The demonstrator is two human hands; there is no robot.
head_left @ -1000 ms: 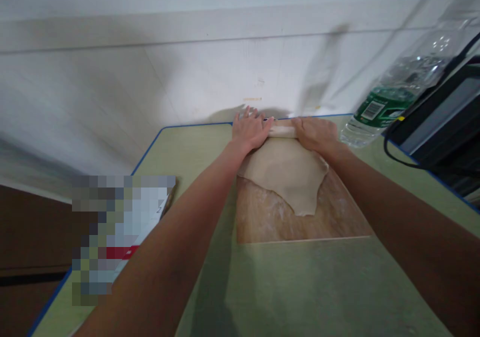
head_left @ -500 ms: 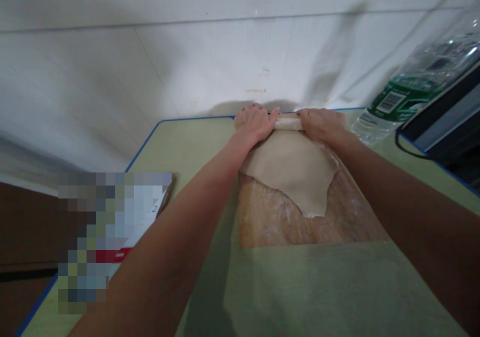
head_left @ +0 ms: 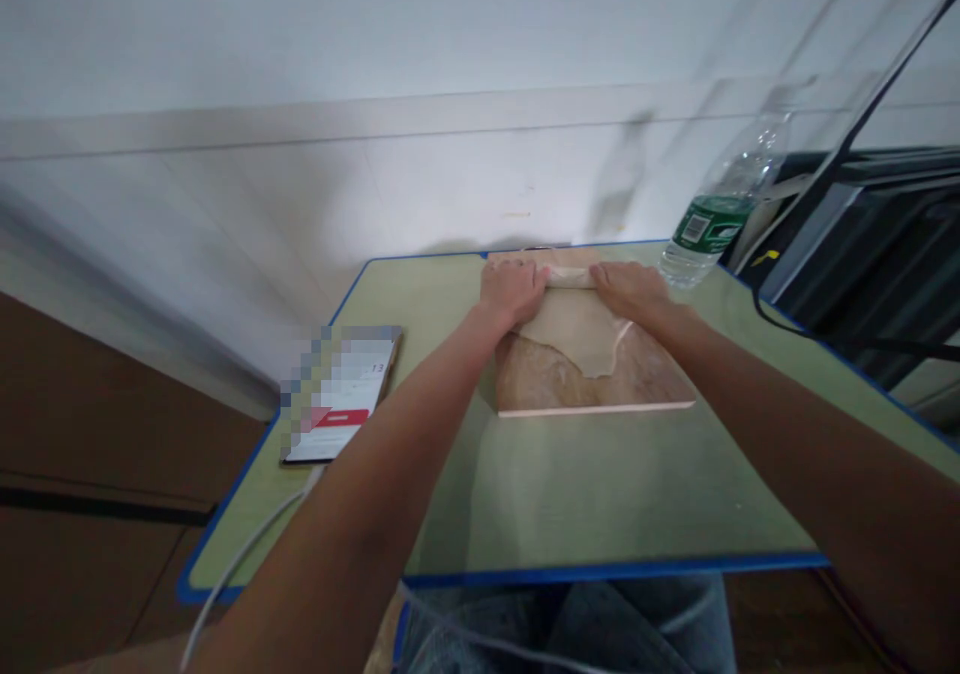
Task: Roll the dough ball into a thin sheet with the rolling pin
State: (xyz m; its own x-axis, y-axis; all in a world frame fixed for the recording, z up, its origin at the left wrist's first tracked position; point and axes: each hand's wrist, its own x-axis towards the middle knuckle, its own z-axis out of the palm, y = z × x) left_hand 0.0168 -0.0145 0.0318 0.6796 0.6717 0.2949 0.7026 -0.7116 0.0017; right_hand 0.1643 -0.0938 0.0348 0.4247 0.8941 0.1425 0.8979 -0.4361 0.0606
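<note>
Head view: left hand [head_left: 514, 289] over left end of pale cylinder [head_left: 570, 278], right hand [head_left: 630, 289] over right end; fingertips mostly hidden, cannot tell whether fingers clamp. Cylinder lies across far part of dough sheet [head_left: 574, 326], on brown board [head_left: 562, 389], on green table [head_left: 600, 484]. Bottle [head_left: 709, 224] stands near right hand; phone [head_left: 341, 399] lies left.
</note>
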